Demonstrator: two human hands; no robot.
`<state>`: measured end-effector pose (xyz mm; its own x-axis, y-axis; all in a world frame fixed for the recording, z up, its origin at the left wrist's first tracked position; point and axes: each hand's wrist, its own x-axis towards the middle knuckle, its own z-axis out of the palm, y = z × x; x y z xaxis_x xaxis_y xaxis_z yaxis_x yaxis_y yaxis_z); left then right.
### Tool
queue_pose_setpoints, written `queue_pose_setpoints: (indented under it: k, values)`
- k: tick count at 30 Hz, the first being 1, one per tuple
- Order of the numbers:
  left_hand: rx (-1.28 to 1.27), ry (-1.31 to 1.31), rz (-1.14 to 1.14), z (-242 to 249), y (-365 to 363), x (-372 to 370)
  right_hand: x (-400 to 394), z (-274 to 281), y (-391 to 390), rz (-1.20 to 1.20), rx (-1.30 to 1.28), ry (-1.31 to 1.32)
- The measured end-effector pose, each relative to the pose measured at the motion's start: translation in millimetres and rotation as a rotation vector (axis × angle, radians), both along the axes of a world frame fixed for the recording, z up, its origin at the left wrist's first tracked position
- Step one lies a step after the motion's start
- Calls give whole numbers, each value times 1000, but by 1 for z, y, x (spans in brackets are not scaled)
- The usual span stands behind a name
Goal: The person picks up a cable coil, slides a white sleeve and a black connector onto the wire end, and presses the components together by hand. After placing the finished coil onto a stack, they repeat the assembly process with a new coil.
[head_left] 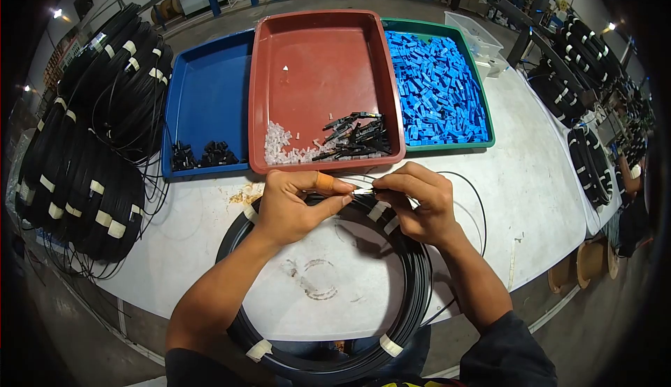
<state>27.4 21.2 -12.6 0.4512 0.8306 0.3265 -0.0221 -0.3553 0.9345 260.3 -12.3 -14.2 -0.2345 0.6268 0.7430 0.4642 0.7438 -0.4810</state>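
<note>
A small white connector piece (363,191) spans the gap between my two hands above the far side of a coil of black cable (417,282). My left hand (297,202), with an orange wrap on one finger, pinches the white piece's left end. From the other side my right hand (421,202) is closed at its right end, on a thin dark part like a cable tip, mostly hidden by the fingers. Pale tape bands bind the coil, which overhangs the table's near edge. A loose cable strand (484,216) loops out to the right.
Just beyond my hands stand a red tray (321,59) with clear and black connector parts, a blue tray (210,93) with black pieces, and a green tray (492,135) full of blue clips (437,90). Stacked cable coils (84,177) rise at left; more coils (589,167) lie at right.
</note>
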Motion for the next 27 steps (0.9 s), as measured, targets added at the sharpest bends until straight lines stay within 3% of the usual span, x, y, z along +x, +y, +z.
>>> queue_pose_setpoints:
  k: [7, 12, 19, 24, 27]
  values:
    - [-8, 73, 45, 2, 0, -1, 2, 1, -1, 9, -7, -53]
    - [127, 231, 141, 8, -3, 0, 3, -3, 1, 7, -24, -119]
    - [290, 252, 146, 5, -3, 0, 2, -3, -1, -15, -32, -190]
    - [433, 267, 165, 7, -4, 1, 0, -1, -3, 0, -97, -166]
    - [395, 258, 151, 10, -3, -1, -4, -3, -3, 15, -163, -69]
